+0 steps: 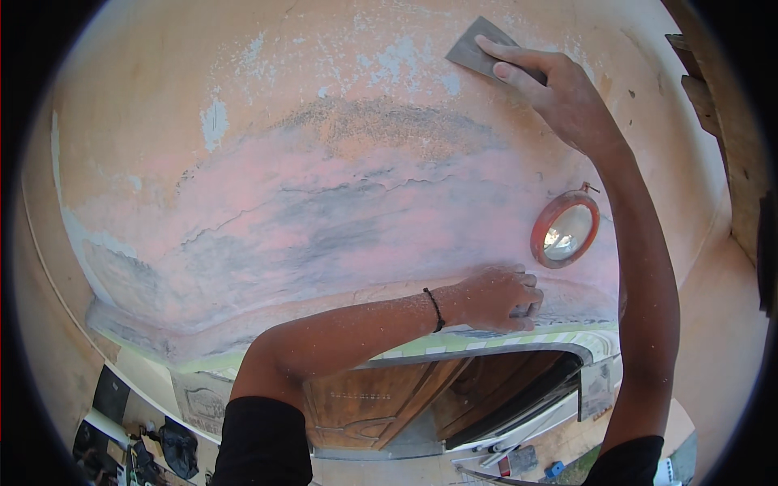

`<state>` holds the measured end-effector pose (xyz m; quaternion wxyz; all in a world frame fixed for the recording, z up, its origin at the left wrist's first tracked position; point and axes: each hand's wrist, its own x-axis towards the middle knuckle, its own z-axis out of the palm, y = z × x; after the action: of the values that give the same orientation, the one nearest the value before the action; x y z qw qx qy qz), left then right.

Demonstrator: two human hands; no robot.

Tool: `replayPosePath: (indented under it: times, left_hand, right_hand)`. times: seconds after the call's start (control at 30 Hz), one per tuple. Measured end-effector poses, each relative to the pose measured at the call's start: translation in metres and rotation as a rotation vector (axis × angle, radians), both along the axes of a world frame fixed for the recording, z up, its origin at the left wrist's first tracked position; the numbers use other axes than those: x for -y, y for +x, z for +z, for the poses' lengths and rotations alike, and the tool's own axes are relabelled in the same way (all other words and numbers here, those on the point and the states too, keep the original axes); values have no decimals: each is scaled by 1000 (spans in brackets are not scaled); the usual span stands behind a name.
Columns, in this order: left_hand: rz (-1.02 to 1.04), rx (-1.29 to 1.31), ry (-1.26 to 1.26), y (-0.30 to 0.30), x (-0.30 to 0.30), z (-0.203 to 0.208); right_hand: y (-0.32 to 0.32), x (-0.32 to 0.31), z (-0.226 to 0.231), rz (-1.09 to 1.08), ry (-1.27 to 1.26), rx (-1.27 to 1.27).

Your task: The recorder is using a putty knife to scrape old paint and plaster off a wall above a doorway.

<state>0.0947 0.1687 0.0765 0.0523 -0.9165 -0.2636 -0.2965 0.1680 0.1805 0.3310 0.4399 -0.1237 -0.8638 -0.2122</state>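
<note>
At the upper right, my right hand (pixel 559 93) presses a flat grey rectangular sheet, which looks like sandpaper (pixel 480 50), against the wall (pixel 340 219). Index finger and thumb lie along its face; the other fingers are mostly hidden. My left hand (pixel 498 298), dusty and with a dark bracelet at the wrist, rests on the ledge (pixel 348 304) low on the wall. Its fingers are curled, and something small and grey shows between them, too hidden to name. The wall has peeling orange paint, pale bare flecks, pink and grey smears and a thin crack.
A round glass in a red frame (pixel 597 212) hangs from a hook between my hands. Below the ledge are a carved wooden door (pixel 356 405) and a dark opening. Tools and a blue item (pixel 555 469) lie on the ground; dark bags (pixel 177 445) are at lower left. Wooden beams (pixel 701 101) edge the right.
</note>
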Motion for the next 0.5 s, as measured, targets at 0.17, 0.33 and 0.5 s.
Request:
replayPosePath:
  times: [0.17,0.33,0.5]
  left_hand:
    - [-23,-23,137,-8,21,-5]
    - [118,-166,112,-13,32,-7]
    - [357,-300,234,11,41,-34]
  right_hand:
    - [-131,119,10,126,-63,160]
    - [-114,83,-9,-29,67,142]
    - [-5,12,-31,100,96,80]
